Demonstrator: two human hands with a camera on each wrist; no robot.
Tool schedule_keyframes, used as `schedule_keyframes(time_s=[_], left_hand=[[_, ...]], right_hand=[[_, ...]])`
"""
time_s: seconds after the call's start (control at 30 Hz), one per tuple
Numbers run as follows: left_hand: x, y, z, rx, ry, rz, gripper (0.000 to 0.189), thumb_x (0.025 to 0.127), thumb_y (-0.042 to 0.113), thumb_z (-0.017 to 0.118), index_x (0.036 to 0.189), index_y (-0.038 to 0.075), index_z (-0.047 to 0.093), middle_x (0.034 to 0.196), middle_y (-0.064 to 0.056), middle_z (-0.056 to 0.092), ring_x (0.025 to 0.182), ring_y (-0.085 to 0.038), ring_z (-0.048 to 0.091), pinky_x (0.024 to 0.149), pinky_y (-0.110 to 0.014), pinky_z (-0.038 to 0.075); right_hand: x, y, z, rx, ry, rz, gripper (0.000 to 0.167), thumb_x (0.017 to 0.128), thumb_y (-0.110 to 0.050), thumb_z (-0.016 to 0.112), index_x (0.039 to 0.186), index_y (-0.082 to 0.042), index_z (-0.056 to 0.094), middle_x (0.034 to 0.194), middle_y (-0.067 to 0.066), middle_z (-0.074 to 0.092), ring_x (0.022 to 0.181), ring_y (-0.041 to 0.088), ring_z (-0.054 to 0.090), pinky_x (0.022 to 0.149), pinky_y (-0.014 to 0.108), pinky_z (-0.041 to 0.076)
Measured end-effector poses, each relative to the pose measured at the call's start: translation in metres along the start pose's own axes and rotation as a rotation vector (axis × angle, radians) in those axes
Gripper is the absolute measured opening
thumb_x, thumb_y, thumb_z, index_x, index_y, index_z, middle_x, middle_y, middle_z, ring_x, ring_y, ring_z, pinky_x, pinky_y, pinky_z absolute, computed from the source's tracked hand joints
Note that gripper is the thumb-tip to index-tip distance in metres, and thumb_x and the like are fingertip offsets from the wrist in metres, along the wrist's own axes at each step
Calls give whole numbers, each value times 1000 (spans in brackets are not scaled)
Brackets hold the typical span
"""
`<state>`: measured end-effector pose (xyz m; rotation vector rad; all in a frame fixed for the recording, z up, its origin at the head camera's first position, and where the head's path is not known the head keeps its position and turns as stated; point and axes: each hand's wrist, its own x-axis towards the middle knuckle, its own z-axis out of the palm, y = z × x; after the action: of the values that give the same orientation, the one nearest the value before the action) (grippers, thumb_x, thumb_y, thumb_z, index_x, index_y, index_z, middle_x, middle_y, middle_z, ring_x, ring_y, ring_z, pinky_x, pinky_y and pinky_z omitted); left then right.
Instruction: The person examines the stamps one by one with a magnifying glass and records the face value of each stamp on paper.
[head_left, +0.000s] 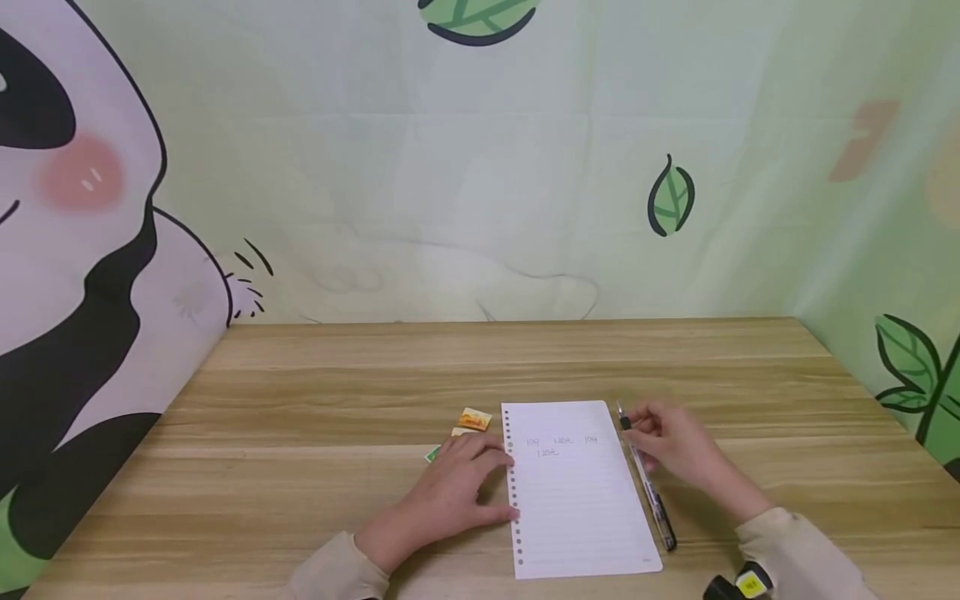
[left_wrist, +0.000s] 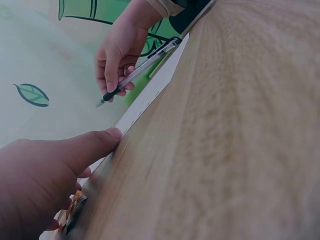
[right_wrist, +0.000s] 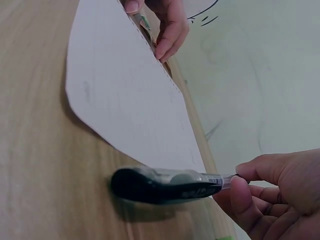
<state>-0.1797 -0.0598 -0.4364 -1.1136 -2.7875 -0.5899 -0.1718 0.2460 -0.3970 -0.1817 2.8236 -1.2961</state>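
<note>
A lined loose-leaf sheet of paper [head_left: 581,500] with punched holes down its left side lies on the table. Two short rows of handwriting show near its top. My left hand [head_left: 465,483] touches the holed edge with thumb and fingertips, fingers relaxed. By that hand are small colourful cards [head_left: 475,419], partly hidden under its fingers. Along the sheet's right side, my right hand [head_left: 671,442] pinches a clear-barrelled pen [head_left: 647,479] near its writing end. Its bare tip points away from me, and the dark end [right_wrist: 145,185] with the clip looms close in the right wrist view.
Wood-grain table [head_left: 337,383] spreads around the sheet. Behind it hangs a pale cloth backdrop [head_left: 450,208] with printed leaves and a panda. A black device with a yellow label [head_left: 752,581] is at the right cuff.
</note>
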Motion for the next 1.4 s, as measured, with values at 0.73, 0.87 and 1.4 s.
schedule_keyframes(time_s=[0.73, 0.87, 1.4], left_hand=[[1, 2, -1, 0, -6, -1, 55, 77, 51, 74, 119, 17, 63, 127, 0, 55, 124, -20, 48, 109, -50, 37], [1, 2, -1, 1, -11, 0, 55, 77, 51, 74, 119, 17, 63, 127, 0, 55, 123, -20, 48, 109, -50, 36], [2, 2, -2, 40, 27, 49, 50, 77, 49, 74, 116, 19, 64, 125, -1, 57, 121, -20, 49, 107, -43, 38]], right_hand=[[3, 1, 16, -265, 53, 61, 25, 84, -5, 67, 106, 7, 61, 68, 1, 57, 41, 7, 49, 39, 20, 40], [2, 0, 16, -290, 53, 61, 25, 85, -5, 67, 106, 7, 62, 66, 1, 55, 39, 7, 48, 39, 21, 41], [-4, -3, 3, -227, -1, 115, 28, 89, -8, 64, 114, 5, 61, 81, 7, 58, 51, 12, 53, 45, 24, 49]])
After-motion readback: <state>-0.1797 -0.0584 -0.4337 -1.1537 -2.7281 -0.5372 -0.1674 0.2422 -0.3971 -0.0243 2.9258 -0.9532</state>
